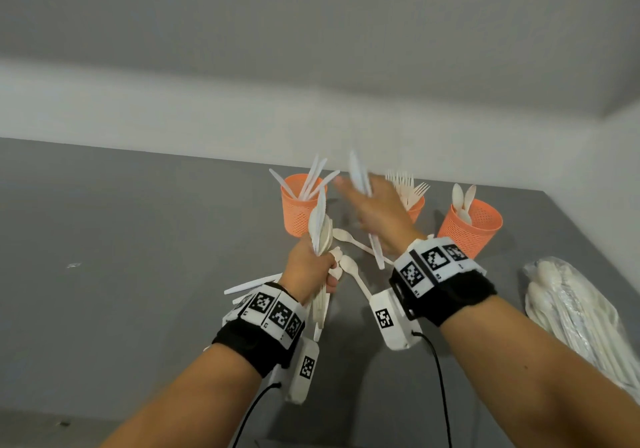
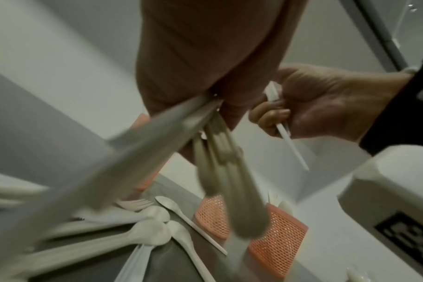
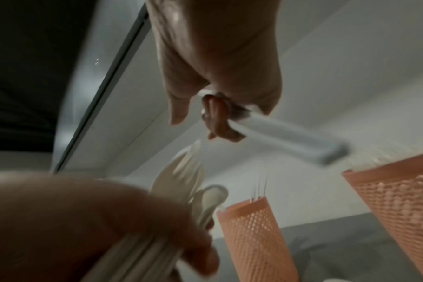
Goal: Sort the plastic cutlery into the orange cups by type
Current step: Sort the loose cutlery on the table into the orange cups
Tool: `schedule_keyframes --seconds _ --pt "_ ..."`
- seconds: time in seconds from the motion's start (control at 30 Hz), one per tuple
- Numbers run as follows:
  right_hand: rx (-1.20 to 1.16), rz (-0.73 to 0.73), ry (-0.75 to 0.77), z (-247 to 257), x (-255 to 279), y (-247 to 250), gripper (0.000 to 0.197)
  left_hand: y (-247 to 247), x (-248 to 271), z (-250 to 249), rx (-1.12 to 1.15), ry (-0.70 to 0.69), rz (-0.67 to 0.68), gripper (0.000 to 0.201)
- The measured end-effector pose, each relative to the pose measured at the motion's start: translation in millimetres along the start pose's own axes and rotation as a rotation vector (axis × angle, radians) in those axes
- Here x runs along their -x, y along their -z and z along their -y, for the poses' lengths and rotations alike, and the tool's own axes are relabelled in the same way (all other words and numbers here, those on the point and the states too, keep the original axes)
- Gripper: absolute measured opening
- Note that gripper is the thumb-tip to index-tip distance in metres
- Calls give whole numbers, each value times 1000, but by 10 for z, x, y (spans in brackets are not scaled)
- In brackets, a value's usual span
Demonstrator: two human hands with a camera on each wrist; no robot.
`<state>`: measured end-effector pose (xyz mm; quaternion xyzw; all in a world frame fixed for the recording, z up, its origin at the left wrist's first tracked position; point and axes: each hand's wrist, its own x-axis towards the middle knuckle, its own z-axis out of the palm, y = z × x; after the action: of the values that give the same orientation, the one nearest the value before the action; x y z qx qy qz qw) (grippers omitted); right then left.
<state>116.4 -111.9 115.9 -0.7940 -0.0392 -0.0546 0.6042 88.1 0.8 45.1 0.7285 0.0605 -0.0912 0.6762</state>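
Observation:
Three orange mesh cups stand in a row at the back of the grey table: the left cup holds knives, the middle cup forks, the right cup spoons. My left hand grips a bunch of white cutlery upright, in front of the left cup. My right hand holds a white knife, blurred, between the left and middle cups; its fingers curl round the knife handle. Loose spoons and a knife lie on the table below my hands.
A clear plastic bag of white cutlery lies at the right edge of the table. A pale wall runs right behind the cups. Cables hang from both wrist cameras.

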Motion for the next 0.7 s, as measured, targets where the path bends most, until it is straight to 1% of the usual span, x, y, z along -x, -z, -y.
schedule_keyframes --seconds 0.07,0.2,0.27,0.3,0.43,0.53,0.63,0.7 --pt "45 82 -17 -65 48 -122 18 -20 -3 -19 -67 -69 -54 22" --pt "148 46 -90 -172 -32 -243 17 -7 -49 0 -277 -122 -131 19" --pt "143 34 -106 -129 -78 -230 13 24 -61 44 -362 -136 -131 21" --pt "137 18 -108 -93 -99 -206 15 47 -68 66 -396 -134 -126 23" --pt "35 -58 -120 -1 -256 -92 21 190 -130 148 -499 -101 -120 26" --pt "-89 -110 -139 32 -453 -50 12 339 -204 184 -544 -63 -148 25" --pt "-189 -239 -111 56 -678 -39 12 502 -255 151 -479 -7 -170 19" --pt "-253 -346 -82 59 -831 -49 19 600 -291 109 -439 2 -183 13"
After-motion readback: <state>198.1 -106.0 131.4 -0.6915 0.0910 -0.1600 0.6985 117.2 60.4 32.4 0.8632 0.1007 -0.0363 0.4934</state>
